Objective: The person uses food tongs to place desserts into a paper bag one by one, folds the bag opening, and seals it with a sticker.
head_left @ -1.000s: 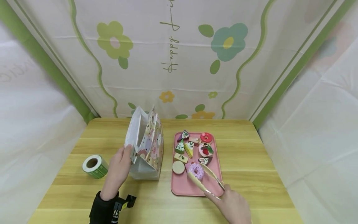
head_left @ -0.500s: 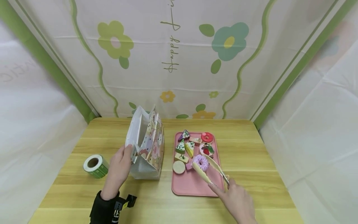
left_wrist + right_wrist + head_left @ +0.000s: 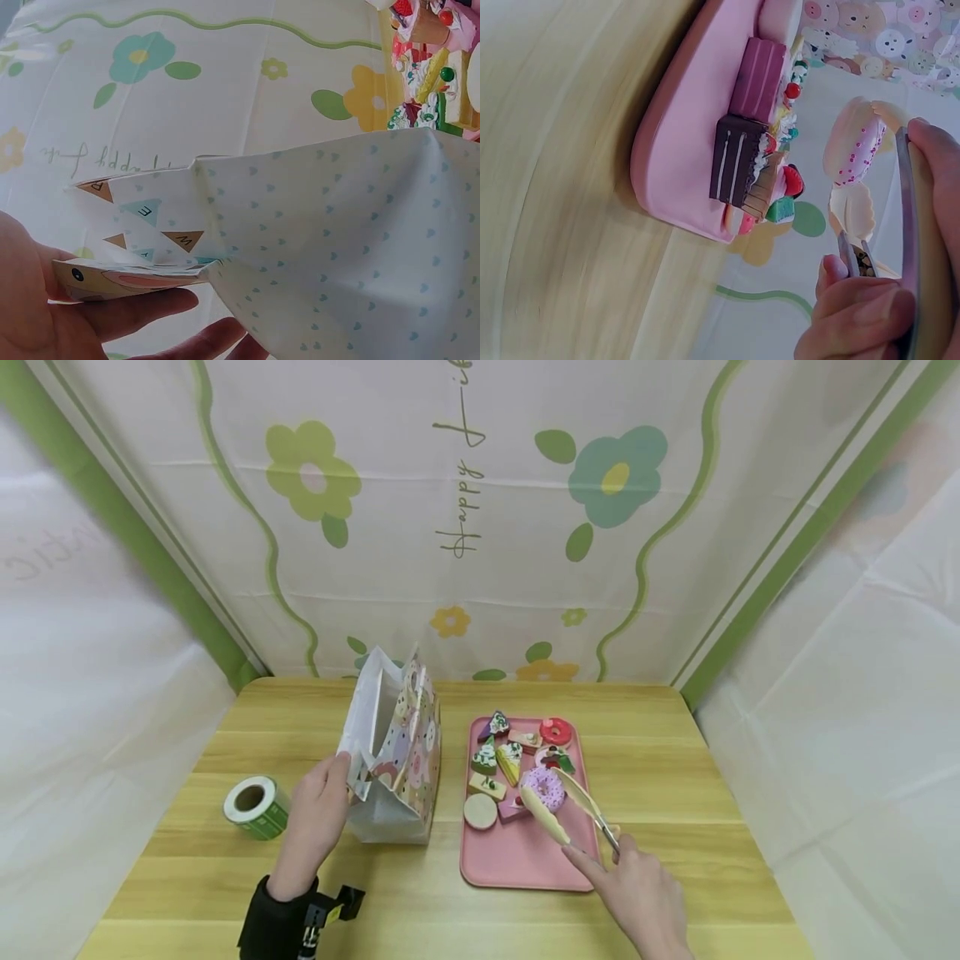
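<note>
My left hand (image 3: 318,810) pinches the top edge of a white paper bag (image 3: 420,756) patterned with cartoon animals. In the left wrist view, thumb and fingers lie on either side of the bag's folded edge, and the mouth gapes. My right hand (image 3: 641,889) grips a pair of tongs (image 3: 546,817) with cream-coloured tips. Between the tips is a purple sprinkled donut (image 3: 557,793). The right wrist view shows the donut (image 3: 855,146) held off the pink tray (image 3: 679,142), apart from the cakes there.
Several toy pastries crowd the tray's upper part, including a red donut (image 3: 556,732), a yellow cake slice (image 3: 510,762) and a round beige biscuit (image 3: 480,811). A roll of green labels (image 3: 258,810) sits left of the bag. A printed cloth (image 3: 487,568) hangs behind the table.
The tongs and purple donut have moved up and slightly right in the head view, from over the tray's lower middle. The left hand keeps its place at the bag.
</note>
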A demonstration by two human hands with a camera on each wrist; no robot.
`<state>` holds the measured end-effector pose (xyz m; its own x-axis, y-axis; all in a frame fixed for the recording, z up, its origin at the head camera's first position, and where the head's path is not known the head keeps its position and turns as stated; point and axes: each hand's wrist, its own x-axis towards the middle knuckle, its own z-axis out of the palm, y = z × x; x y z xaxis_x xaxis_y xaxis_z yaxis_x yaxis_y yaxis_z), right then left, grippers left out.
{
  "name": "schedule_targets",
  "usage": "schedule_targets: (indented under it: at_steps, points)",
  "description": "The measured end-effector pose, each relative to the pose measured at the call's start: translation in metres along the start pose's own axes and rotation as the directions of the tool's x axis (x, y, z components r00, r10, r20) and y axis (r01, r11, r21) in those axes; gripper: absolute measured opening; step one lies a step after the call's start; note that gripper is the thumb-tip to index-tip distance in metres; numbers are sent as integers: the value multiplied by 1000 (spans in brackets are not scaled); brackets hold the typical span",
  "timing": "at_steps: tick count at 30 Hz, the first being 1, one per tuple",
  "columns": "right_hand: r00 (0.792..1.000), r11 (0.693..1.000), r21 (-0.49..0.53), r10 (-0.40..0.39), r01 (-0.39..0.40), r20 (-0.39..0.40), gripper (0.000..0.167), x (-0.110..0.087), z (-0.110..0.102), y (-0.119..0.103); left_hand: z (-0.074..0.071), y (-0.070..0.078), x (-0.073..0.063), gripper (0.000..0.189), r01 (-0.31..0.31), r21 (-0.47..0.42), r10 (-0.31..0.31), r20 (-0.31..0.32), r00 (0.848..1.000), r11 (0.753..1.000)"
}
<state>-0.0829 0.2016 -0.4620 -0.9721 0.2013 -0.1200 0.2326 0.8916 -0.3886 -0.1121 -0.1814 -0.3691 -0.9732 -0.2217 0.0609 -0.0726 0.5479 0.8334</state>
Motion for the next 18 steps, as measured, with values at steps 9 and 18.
schedule_targets:
  at_steps: [9, 18]
  points:
    - [1000, 1000, 19, 14, -14, 11, 95, 0, 0, -1, -1, 1, -1, 59, 13, -2, -13, 10, 1000, 1000]
    - [999, 999, 35, 36, -36, 6, 94, 5, -2, -3, 0, 1, 0, 57, -3, 13, 3, -6, 1000, 1000]
